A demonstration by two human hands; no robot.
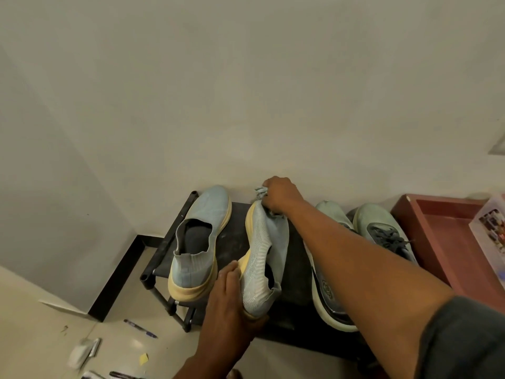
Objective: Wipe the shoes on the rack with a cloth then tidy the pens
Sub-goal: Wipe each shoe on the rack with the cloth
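Right forearm enters at 4 o'clock, dark sleeve at the frame corner, running up to centre. Floor at 7 o'clock: blue pen (140, 328) lies loose beside scraps of paper, a second dark pen (123, 375) cut off at the bottom edge; both untidied.

Left hand (232, 302) at 6 o'clock props the tilted slip-on shoe (262, 258) by the heel: fingers lie straight along the yellow sole, thumb hooks under the heel end. Shoe is tipped on its side on the black shoe rack (164, 242), knit upper facing right.

Right hand (280, 194) just above centre, at the shoe's toe, fingers curled round a bunched pale blue cloth (261, 192) and pressing it on the toe.

Matching slip-on (199, 239) stands upright at 9 o'clock of the tilted one, close beside it. Two pale green lace-up sneakers (382, 231) sit at 3 o'clock on the rack, partly behind the forearm. Red tray (426, 231) further right against the wall.

Step in hand, judged: wiping the shoes, on the slip-on pair. Next move probably calls for dragging the cloth from toe toward heel, left hand steadying the shoe; sneakers and pens are still to do.
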